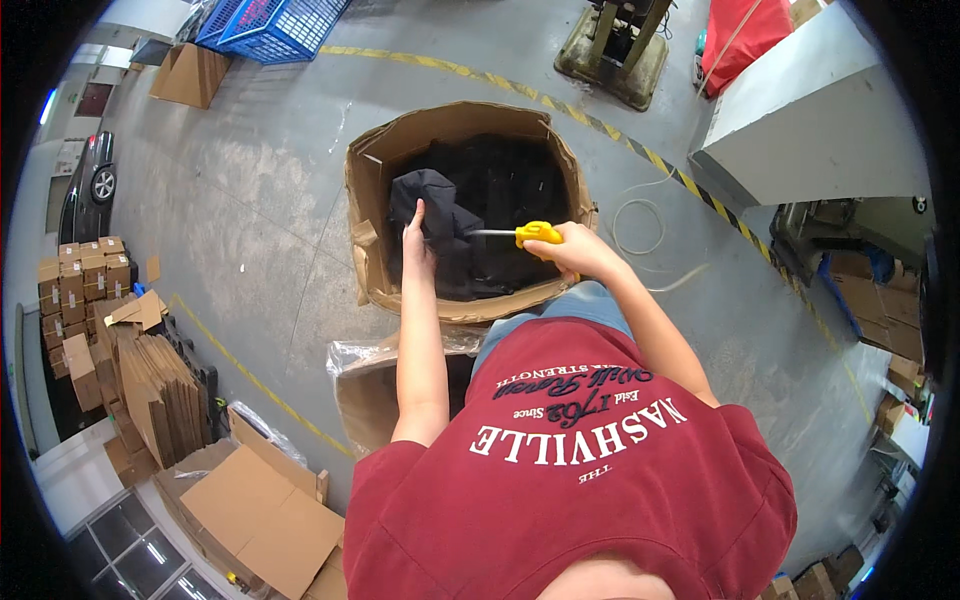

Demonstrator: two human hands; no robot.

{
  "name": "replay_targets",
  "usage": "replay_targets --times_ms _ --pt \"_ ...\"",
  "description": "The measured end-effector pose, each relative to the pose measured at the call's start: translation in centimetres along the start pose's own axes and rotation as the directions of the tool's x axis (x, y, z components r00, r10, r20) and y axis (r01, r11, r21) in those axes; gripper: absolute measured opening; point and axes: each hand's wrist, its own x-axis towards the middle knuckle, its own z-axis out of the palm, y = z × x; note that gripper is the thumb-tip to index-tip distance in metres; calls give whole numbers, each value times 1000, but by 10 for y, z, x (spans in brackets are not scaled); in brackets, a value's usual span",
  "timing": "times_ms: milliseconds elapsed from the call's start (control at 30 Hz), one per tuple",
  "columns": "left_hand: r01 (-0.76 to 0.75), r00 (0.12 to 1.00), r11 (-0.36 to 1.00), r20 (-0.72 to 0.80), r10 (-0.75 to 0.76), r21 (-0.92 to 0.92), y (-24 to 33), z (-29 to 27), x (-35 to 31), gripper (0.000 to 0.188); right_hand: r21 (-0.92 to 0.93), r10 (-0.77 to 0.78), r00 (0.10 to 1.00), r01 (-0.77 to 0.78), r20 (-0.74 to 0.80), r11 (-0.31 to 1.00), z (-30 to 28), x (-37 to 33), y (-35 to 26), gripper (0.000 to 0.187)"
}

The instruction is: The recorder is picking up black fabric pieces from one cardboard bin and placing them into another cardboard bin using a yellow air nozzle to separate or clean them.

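Head view: creased dark cloth

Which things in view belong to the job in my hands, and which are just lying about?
In use, it seems:
Yellow-handled tool with a slim metal shaft, in your right hand
Dark, cloth-like piece, in your left hand
Open brown cardboard box, holding more dark material

Apparently just lying about:
Blue plastic lattice crates
Flattened brown cardboard sheets
Stacked small brown cartons

Yellow tool handle, black cloth, yellow-black striped tape
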Motion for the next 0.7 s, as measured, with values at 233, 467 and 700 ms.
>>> replay_targets --times_ms 233,467,700 --pt "-89 995 987 47 84 134 -1 13 -7 36 -134 -89 955 53 -283 990 3 10 -4 54" --pt "-433 874 800 -25 485 415 4 12 -10 50 109 65 966 -38 -251 993 -17 1 -7 53" --pt "-256 965 909 133 224 329 24 11 -11 42 391 50 994 -9 -94 921 -14 8 6 50"
